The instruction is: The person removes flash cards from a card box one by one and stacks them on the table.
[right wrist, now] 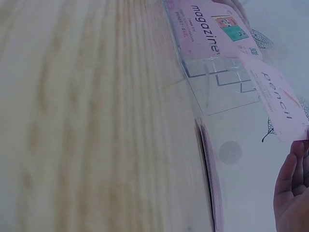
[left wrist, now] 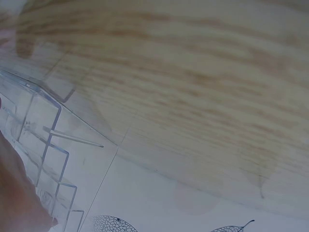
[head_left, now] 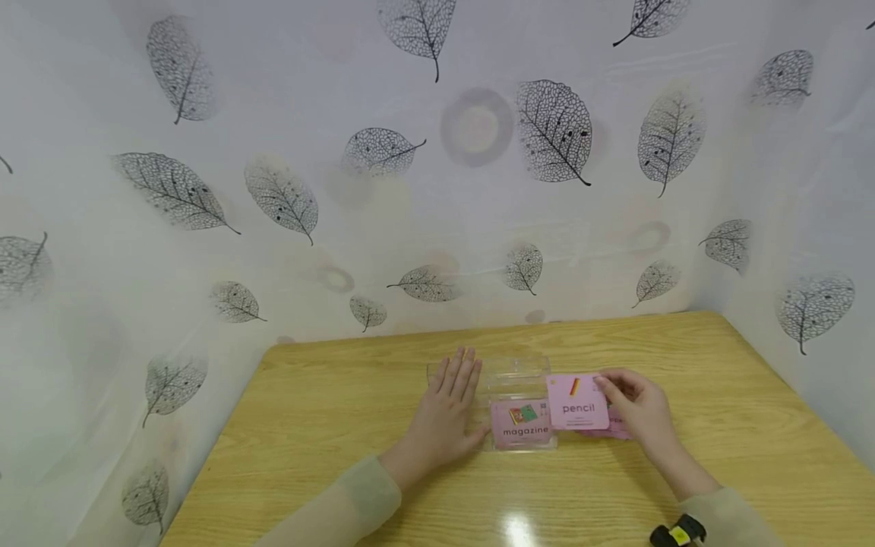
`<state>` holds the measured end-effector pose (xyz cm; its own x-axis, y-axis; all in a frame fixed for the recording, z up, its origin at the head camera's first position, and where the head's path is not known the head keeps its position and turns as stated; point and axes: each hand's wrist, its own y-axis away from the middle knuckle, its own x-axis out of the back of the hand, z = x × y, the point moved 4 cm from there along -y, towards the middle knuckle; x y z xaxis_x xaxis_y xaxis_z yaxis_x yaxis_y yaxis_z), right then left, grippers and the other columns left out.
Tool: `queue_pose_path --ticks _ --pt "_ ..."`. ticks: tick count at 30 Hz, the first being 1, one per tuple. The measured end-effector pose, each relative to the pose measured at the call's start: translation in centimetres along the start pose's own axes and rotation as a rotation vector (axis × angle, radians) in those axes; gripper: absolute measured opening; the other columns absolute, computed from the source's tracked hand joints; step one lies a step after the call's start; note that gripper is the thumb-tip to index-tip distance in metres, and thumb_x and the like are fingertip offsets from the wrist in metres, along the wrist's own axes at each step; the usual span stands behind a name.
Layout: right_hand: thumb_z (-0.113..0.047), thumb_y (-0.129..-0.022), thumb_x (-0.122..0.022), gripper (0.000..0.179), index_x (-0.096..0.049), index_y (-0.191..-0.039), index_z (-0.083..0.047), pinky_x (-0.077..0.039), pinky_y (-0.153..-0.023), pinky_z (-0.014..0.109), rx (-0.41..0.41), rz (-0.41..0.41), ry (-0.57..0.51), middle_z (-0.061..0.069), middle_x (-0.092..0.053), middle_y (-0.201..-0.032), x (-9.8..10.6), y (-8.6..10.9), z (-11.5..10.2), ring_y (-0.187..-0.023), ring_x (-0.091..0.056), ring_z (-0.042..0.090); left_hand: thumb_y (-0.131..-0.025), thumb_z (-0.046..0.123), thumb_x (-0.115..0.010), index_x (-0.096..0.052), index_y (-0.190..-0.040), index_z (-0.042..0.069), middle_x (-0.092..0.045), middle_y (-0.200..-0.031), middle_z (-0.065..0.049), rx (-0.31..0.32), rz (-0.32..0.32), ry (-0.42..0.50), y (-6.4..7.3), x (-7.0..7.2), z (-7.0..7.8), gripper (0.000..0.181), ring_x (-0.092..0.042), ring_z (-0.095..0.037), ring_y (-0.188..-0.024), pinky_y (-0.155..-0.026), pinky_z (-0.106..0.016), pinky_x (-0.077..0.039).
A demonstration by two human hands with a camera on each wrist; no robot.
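Observation:
A clear tiered acrylic card holder (head_left: 518,368) stands on the table, its stepped side edges (left wrist: 62,159) showing in the left wrist view. My left hand (head_left: 446,414) lies over the holder's left part with fingers straight and thumb out to the side. In the holder's front tier sits a pink "magazine" card (head_left: 522,434). My right hand (head_left: 639,414) pinches a pink "pencil" card (head_left: 577,401) by its right edge, raised at the holder's right side. Beneath that card and hand, a stack of pink cards (head_left: 617,427) lies on the table, mostly covered; its edges (right wrist: 208,174) show in the right wrist view.
The wooden table (head_left: 328,403) extends around the holder on both sides and toward the front. Behind and beside it hangs a pale curtain (head_left: 478,220) with leaf prints. A black strapped device (head_left: 677,532) is at the right wrist.

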<state>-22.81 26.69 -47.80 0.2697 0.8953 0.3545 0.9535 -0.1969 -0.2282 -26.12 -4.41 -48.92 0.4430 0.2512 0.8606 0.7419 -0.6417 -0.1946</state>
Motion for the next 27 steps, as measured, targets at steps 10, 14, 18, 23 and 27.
queue_pose_path --ticks 10,14,18,23,27 --pt "-0.015 -0.106 -0.066 0.028 -0.072 -0.117 0.010 -0.057 -0.068 0.013 -0.014 0.025 0.018 -0.032 -0.064 -0.084 0.8 -0.1 0.3 -0.077 -0.062 -0.008 -0.101 0.075 -0.035 -0.015 -0.169 0.002 -0.006 -0.179 -0.020 0.005 -0.012 0.010 0.0 0.3 0.0 0.102 -0.010 -0.036 -0.167 -0.136 -0.045 -0.020" --pt "-0.015 -0.106 -0.066 0.029 -0.071 -0.117 0.011 -0.057 -0.067 0.013 -0.015 0.030 0.023 -0.032 -0.064 -0.083 1.0 -0.2 0.5 -0.077 -0.061 -0.008 -0.101 0.075 -0.035 -0.015 -0.169 0.002 -0.009 -0.179 -0.020 0.007 -0.016 0.012 0.0 0.3 0.0 0.102 -0.010 -0.035 -0.167 -0.136 -0.045 -0.020" --pt "-0.015 -0.106 -0.067 0.029 -0.072 -0.116 0.011 -0.056 -0.066 0.013 -0.021 0.039 0.031 -0.032 -0.064 -0.082 1.1 -0.3 0.7 -0.076 -0.061 -0.008 -0.101 0.075 -0.035 -0.016 -0.169 0.002 -0.011 -0.179 -0.019 0.007 -0.012 0.009 0.0 0.3 0.1 0.101 -0.011 -0.035 -0.167 -0.136 -0.044 -0.021" --pt "-0.016 -0.106 -0.067 0.030 -0.072 -0.116 0.012 -0.057 -0.066 0.014 -0.021 0.047 0.030 -0.033 -0.063 -0.082 1.3 -0.5 1.0 -0.076 -0.061 -0.008 -0.102 0.075 -0.036 -0.016 -0.170 0.002 -0.008 -0.179 -0.019 0.010 -0.013 0.020 0.0 0.3 0.1 0.101 -0.011 -0.035 -0.167 -0.136 -0.044 -0.020" --pt "-0.017 -0.106 -0.067 0.031 -0.071 -0.116 0.012 -0.057 -0.067 0.013 -0.033 0.051 0.036 -0.033 -0.063 -0.083 1.5 -0.5 1.3 -0.077 -0.061 -0.009 -0.102 0.075 -0.036 -0.015 -0.170 0.002 -0.006 -0.179 -0.019 0.011 -0.011 0.026 0.0 0.3 0.0 0.101 -0.010 -0.035 -0.167 -0.137 -0.044 -0.019"
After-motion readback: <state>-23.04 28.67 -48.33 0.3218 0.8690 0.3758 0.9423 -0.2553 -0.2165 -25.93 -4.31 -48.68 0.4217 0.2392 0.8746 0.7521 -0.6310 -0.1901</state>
